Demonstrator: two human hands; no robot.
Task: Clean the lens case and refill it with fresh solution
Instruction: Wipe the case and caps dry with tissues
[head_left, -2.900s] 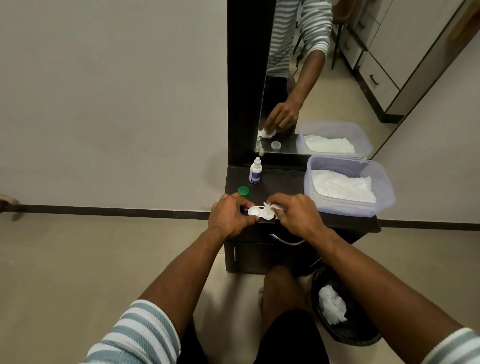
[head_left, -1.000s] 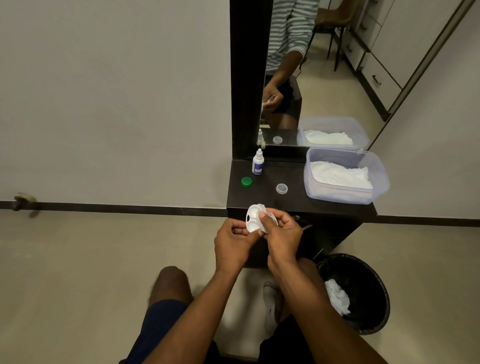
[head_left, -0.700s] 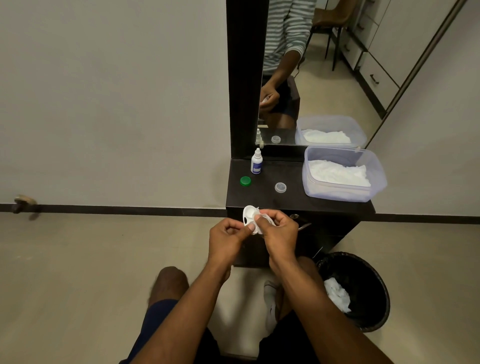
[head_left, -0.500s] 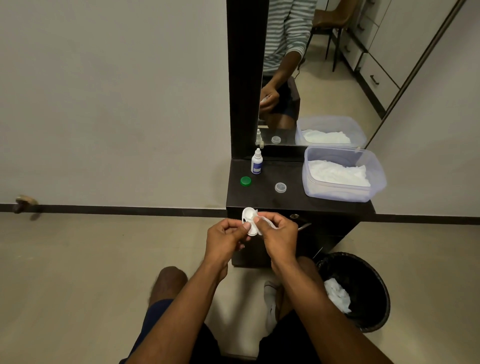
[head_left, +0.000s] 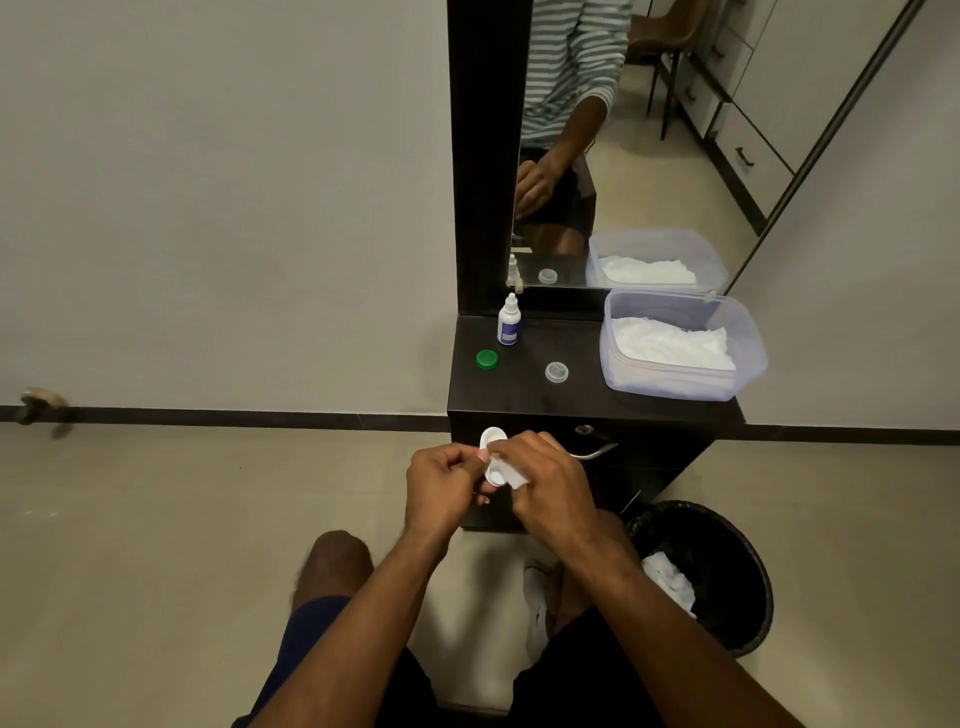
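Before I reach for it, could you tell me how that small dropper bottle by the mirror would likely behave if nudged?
The dropper bottle stands upright, tall and narrow, so it probably tips easily. It looks like small plastic, likely light. On its side, its round body might roll.

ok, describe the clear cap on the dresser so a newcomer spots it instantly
Find the dark dresser top below the mirror. The clear cap lies near its middle, left of the plastic tub. Unlike the green cap by the left edge, it is see-through.
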